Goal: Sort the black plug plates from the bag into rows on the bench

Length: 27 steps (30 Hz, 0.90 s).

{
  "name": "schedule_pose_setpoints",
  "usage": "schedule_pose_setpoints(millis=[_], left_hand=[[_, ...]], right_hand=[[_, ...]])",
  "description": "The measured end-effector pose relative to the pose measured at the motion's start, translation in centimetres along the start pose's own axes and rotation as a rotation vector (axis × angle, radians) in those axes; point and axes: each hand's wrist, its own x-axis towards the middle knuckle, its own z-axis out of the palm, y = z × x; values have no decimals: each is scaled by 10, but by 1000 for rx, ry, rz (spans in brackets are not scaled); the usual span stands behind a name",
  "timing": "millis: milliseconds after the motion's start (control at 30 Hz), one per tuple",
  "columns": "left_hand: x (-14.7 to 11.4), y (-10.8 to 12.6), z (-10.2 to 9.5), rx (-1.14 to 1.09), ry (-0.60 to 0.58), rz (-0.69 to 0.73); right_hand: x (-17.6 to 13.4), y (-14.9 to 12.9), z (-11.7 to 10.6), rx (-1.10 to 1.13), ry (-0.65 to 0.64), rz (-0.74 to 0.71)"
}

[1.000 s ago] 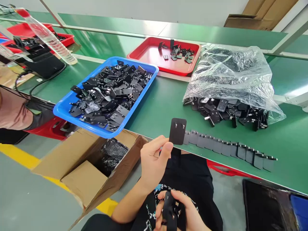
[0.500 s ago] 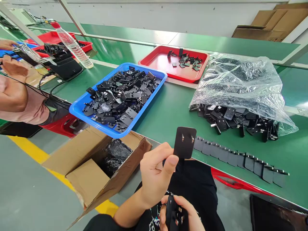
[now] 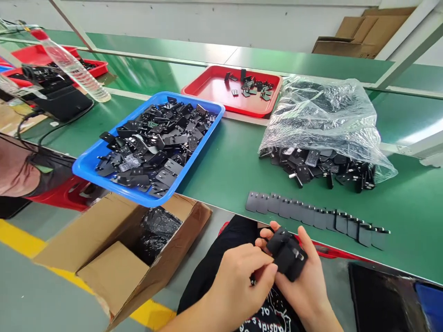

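Several black plug plates with metal prongs (image 3: 287, 258) lie stacked in my right hand (image 3: 311, 281), its palm turned up and its fingers curled around them. My left hand (image 3: 242, 276) pinches the lower left edge of these plates between thumb and forefinger; the fingertips partly hide the contact. Just beyond the hands, a slanting row of similar plates (image 3: 314, 216) runs along the table's near edge, overlapping one another with the prongs at the top.
A blue tray (image 3: 187, 180) heaped with plug parts overhangs the table's edge above an open cardboard box (image 3: 173, 263). Behind are a red tray (image 3: 207, 87) with fewer parts and a clear plastic bag (image 3: 321, 115) spilling parts. A water bottle (image 3: 74, 69) stands left, near another person's arm (image 3: 17, 170).
My left hand has lowered the single plate it held up and brought it to the right hand's stack. My right hand has risen and turned palm up. The view has swung right.
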Motion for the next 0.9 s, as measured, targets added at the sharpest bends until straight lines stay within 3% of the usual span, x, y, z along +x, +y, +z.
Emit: schedule_pose_setpoints(millis=[100,233,400,533,633,733,900], left_hand=[[-2,-9,14,130,5,-22],[4,-18,18,269,-46,-44],[15,-22,6,168,-111,-34],[33,-41,-16,79,49,-9],[56,-72,-33,81,267,-74],[78,-103,-41,102,441,-126],[85,-142,-23,221,565,24]], right_hand=[[5,-1,4,64,35,30],[15,1,5,127,40,28],[18,-9,12,113,-74,-51],[25,-27,34,75,-120,-20],[52,-54,75,-65,-166,-40],[102,-91,140,-267,-222,-130],[204,-136,259,-415,-324,-270]])
